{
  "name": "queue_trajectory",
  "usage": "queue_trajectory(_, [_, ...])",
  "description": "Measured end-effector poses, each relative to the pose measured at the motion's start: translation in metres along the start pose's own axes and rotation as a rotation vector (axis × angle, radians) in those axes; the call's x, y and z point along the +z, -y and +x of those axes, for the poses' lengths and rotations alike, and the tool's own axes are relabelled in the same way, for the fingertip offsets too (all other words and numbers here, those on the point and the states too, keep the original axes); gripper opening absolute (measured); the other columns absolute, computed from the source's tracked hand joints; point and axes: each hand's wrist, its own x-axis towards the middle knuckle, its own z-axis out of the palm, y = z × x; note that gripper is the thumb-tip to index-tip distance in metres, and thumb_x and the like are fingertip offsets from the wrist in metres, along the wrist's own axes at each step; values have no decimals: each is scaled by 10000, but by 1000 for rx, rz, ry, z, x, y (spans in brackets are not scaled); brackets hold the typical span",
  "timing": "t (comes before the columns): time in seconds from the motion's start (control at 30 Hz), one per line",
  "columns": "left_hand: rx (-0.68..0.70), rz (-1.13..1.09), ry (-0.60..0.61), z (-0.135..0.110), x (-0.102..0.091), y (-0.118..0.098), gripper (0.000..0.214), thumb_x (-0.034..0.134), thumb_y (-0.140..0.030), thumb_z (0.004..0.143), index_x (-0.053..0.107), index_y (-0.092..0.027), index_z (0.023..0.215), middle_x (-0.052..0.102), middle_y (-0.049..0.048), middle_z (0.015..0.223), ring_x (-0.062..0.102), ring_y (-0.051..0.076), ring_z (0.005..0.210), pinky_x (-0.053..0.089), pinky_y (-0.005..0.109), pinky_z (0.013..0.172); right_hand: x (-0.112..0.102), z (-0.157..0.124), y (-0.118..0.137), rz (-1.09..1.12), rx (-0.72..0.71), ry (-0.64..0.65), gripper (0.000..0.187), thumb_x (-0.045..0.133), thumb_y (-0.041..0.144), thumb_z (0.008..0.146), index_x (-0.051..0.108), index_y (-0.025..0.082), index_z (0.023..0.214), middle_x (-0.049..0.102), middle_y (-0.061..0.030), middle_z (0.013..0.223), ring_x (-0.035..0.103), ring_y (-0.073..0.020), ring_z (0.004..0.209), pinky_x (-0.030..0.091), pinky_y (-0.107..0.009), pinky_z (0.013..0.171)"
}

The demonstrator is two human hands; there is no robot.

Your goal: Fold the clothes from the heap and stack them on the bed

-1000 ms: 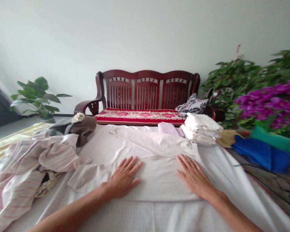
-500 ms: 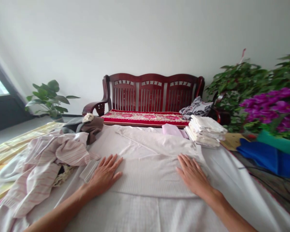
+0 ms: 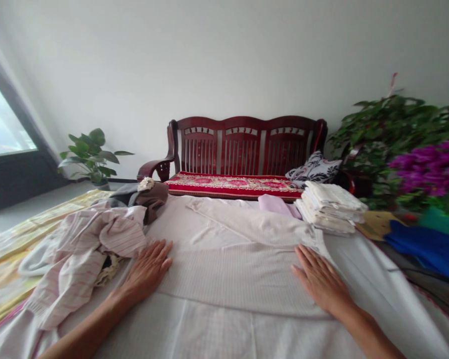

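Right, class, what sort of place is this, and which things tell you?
Probably a living room in a home: a carved wooden sofa with a patterned cushion stands against the wall, and a leafy potted plant sits to its left.

From my remote seat, I see both forearms cropped by the bottom edge. The left grip hides one end of the ribbed pale garment; the right grip covers part of its other side. I cannot identify the dark item tucked under the striped knit. Purple flowers blur toward the right edge, which cuts off the green cloth and blue cloth. The bright pane leaves frame left; the legs of the wooden sofa are hidden.
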Motion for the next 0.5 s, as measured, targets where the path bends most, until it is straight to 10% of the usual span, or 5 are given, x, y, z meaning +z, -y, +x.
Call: queue_trajectory(0.5, [141,-17,-147,1,1,2,488,363,-253,975,552,-168,1417,535,110,1485,474,272,1393,393,462,1156,-7,3,7,47,90,101,617,306,504,996,494,142,1460,498,-142,1509,475,-284,1371,383,-469,1123])
